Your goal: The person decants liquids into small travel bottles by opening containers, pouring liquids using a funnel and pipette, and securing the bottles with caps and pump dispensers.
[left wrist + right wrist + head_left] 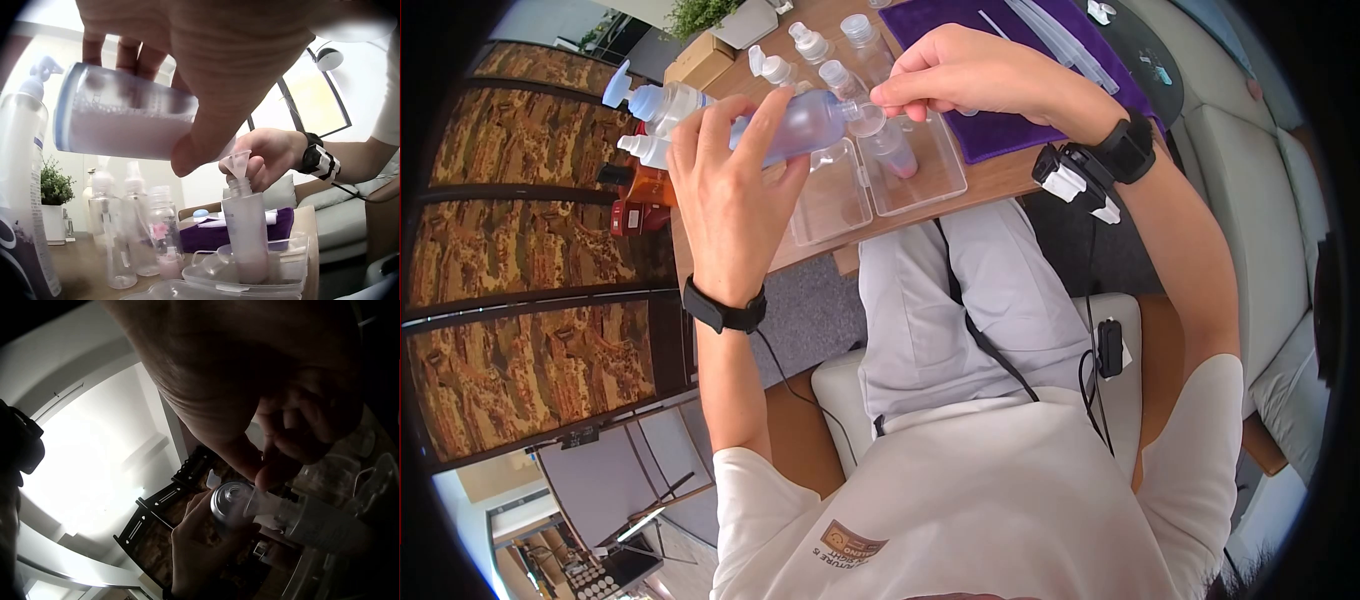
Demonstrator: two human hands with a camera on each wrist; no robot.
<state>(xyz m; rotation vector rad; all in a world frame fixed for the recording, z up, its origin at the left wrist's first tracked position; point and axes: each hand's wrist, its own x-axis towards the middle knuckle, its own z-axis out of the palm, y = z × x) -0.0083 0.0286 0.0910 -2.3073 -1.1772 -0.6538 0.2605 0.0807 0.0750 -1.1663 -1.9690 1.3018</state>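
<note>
My left hand [725, 185] grips a bluish translucent bottle [805, 125], tipped nearly on its side with its mouth toward a small clear funnel [237, 164]. Pinkish, foamy liquid lies along the low side of that bottle in the left wrist view. My right hand [970, 75] pinches the funnel's rim between thumb and fingertips. Below, the funnel's stem sits in the neck of a small clear bottle [247, 231], which stands upright with pink liquid at its bottom. The right wrist view is dark, showing the tipped bottle [232, 499] close beside the funnel.
An open clear plastic case [832, 225] lies at the table's near edge. Several clear bottles [810, 45] stand behind it, one holding pink liquid. A pump bottle [670, 110] and an orange bottle [652, 185] stand left. Clear tubes [1065, 45] lie on a purple cloth [990, 140] at right.
</note>
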